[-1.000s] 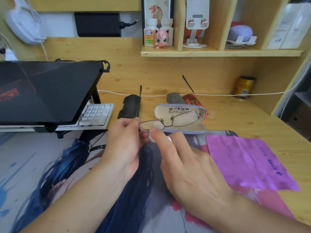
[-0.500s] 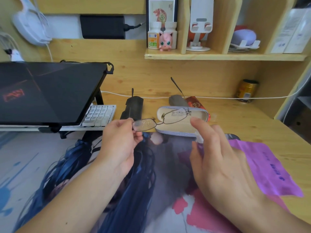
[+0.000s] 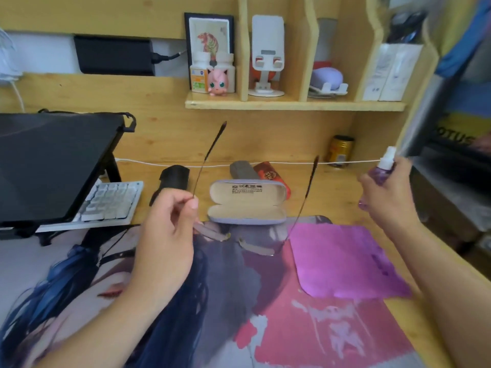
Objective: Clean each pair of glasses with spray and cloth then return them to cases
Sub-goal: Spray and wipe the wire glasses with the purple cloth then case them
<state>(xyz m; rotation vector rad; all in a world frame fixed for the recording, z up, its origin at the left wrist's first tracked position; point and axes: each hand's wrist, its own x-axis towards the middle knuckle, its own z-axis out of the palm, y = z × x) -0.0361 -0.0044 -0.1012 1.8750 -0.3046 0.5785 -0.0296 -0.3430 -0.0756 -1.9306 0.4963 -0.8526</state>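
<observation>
My left hand [image 3: 170, 229] pinches one temple of a thin-framed pair of glasses [image 3: 255, 247], which hang unfolded above the mat with both arms pointing up and away. Behind them an open grey glasses case [image 3: 247, 205] lies empty on the desk. My right hand [image 3: 385, 197] grips a small purple spray bottle [image 3: 382, 168] with a white nozzle, raised at the right. A pink cleaning cloth [image 3: 342, 261] is spread flat on the desk below that hand.
A black case [image 3: 172, 179], a grey case [image 3: 241, 168] and a red one [image 3: 271, 173] lie behind the open case. A laptop on a stand [image 3: 50, 160] and a white keyboard [image 3: 111, 203] fill the left. A gold can [image 3: 341, 150] stands at the back right.
My left hand lifted the glasses out of the case and their arms unfolded. My right hand left the glasses, swung right and picked up the spray bottle.
</observation>
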